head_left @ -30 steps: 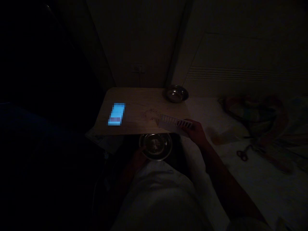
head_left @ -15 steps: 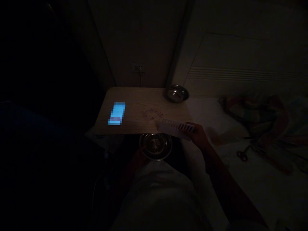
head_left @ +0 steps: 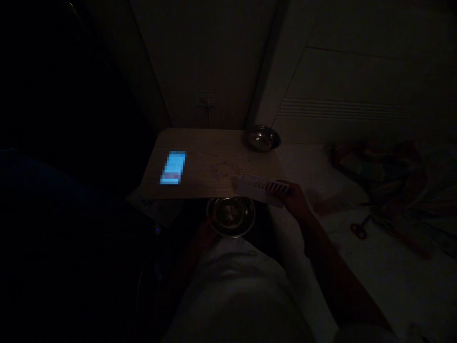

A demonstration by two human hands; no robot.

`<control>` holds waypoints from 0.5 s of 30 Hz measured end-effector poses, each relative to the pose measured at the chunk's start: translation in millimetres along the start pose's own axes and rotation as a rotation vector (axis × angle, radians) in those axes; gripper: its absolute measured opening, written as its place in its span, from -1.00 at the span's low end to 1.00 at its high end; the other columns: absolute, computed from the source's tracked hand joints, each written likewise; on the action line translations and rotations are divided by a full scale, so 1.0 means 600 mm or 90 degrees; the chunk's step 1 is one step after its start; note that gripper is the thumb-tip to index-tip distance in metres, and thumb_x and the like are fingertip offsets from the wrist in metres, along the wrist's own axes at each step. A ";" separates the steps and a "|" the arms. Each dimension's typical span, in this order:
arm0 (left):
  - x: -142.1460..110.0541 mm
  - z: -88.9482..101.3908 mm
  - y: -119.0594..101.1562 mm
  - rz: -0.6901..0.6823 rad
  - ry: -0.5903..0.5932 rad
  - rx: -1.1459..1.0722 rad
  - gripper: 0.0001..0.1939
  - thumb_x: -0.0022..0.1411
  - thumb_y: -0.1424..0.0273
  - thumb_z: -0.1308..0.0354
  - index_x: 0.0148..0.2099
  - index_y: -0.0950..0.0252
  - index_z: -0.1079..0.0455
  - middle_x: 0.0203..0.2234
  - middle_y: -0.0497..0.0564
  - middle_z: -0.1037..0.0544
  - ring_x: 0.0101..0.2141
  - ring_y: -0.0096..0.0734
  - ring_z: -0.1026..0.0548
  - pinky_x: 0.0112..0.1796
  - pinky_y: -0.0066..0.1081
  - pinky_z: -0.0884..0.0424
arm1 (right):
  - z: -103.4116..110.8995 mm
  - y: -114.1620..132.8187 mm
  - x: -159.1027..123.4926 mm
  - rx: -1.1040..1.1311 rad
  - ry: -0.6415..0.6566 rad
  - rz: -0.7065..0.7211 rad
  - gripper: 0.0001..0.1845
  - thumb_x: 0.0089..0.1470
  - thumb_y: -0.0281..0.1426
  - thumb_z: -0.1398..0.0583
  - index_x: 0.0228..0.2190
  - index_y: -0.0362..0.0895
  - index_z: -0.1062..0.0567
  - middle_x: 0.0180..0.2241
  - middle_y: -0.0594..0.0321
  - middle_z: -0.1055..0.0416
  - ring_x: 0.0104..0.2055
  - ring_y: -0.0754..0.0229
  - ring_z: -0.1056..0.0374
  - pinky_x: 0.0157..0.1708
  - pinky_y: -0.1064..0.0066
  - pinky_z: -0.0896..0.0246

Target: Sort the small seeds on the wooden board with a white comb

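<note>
The scene is very dark. My right hand point(head_left: 293, 197) grips one end of a white slotted plastic piece point(head_left: 259, 186), perhaps a small tray or basket. The piece is held over the near right edge of the wooden table point(head_left: 200, 143). Small dark bits point(head_left: 228, 167) lie scattered on the tabletop just beyond it. Below the table's near edge is a shiny metal bowl point(head_left: 249, 224) with some pale matter in it. My left hand point(head_left: 209, 226) holds this bowl by its left rim; most of its fingers are lost in shadow.
A lit phone point(head_left: 173, 167) lies on the table's left part. Another metal bowl point(head_left: 263, 138) stands at the far right corner. Scissors point(head_left: 359, 230) and crumpled cloth point(head_left: 392, 176) lie on a pale surface to the right. A wall socket point(head_left: 205, 99) with a plugged cable is behind the table.
</note>
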State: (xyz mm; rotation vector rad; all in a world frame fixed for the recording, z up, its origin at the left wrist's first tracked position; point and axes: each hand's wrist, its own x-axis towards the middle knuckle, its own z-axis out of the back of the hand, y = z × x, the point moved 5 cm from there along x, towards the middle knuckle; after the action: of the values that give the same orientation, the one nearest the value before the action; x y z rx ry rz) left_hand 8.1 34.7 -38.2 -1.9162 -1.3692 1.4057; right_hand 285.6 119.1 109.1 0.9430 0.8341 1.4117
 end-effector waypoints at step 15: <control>0.012 -0.007 0.016 0.026 0.018 -0.087 -0.56 -0.21 0.46 -0.38 -0.17 0.26 -0.47 -0.16 0.06 -0.57 0.09 0.02 -0.31 0.13 -0.11 -0.16 | -0.003 -0.017 0.000 0.029 0.030 -0.019 -0.74 -0.24 -0.25 -0.33 -0.48 -0.16 -0.52 -0.56 0.30 -0.42 -0.54 0.26 -0.28 -0.53 0.44 -0.15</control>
State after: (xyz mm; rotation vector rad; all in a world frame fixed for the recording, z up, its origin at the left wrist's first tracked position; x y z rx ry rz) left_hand 16.4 37.4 -47.3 -2.0524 -1.4557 1.3294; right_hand 288.4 119.8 98.9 0.9315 0.9155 1.3991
